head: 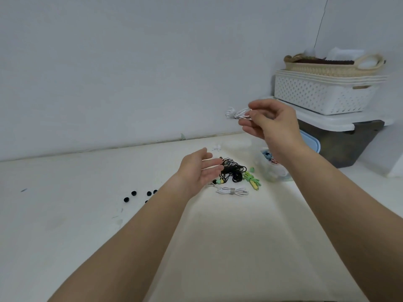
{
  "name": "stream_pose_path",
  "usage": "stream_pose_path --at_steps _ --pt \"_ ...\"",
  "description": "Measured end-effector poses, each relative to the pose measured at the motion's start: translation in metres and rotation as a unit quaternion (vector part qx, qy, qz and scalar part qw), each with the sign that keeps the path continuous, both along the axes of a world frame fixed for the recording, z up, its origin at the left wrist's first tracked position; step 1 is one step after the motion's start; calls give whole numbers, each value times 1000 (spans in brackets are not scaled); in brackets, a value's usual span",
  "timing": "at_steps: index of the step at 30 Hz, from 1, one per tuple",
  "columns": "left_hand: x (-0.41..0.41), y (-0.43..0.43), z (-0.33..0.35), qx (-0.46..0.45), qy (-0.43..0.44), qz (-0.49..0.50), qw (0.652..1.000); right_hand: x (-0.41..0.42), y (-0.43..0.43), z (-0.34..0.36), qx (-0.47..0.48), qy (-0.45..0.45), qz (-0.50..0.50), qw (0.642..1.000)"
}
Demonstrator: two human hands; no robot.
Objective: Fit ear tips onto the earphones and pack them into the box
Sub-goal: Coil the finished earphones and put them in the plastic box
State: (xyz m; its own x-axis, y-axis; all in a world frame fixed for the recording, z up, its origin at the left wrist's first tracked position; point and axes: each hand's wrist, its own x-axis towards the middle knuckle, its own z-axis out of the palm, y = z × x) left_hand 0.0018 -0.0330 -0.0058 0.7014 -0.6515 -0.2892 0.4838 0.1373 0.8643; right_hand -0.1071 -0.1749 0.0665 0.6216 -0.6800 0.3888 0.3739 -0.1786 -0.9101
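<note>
My right hand (270, 120) is raised above the table and pinches a coiled white earphone (236, 113), whose loops stick out to the left of my fingers. Lower and to the left, my left hand (198, 168) is open, palm facing right, holding nothing. Just past its fingertips lies a tangle of black earphones (234, 170), with green earphones (251, 179) to the right and a bundled white earphone (232, 191) in front. Several black ear tips (133, 193) are scattered on the white table left of my left forearm. A clear box (269, 168) sits partly behind my right wrist.
At the back right a dark bin with a white lid (340, 140) carries stacked white baskets (320, 94) and a woven basket (331, 66). A small white piece (216, 147) lies near the wall. The wall runs close behind the table.
</note>
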Motion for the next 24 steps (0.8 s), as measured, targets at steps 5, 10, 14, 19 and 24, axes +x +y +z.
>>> stream_pose_path --at_steps 5,10,14,19,24 --pt "2 6 4 -94 128 -46 986 -2 9 4 43 7 109 993" --pt "5 15 11 -170 155 3 973 -4 16 5 70 19 172 982" --pt "9 37 11 -104 67 29 992 -4 15 1 105 52 144 983" --pt "6 72 10 -35 -8 22 999 1 23 -26 81 201 90 972" --pt "4 99 1 -8 2 -14 1000 9 42 -64 -25 377 125 917"
